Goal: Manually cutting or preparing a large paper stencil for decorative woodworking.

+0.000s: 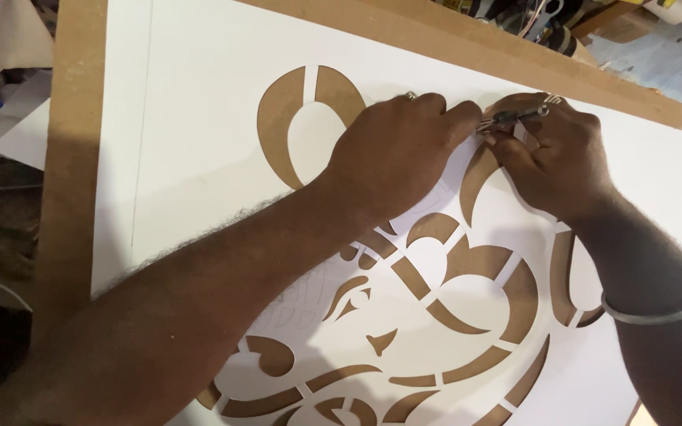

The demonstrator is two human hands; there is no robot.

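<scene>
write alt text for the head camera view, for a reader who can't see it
Two bare hands work close together on a large white paper stencil lying on a brown board: the right hand holds a thin metal craft knife, the left hand presses the paper beside it.

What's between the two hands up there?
In the head view, a slim metal craft knife bridges the left hand and right hand, over the white cut-out sheet.

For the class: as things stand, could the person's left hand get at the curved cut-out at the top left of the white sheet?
Probably yes. The left hand presses on the white sheet right beside the curved cut-out, with nothing lying between them. The right hand holds the craft knife off to the other side.
</scene>
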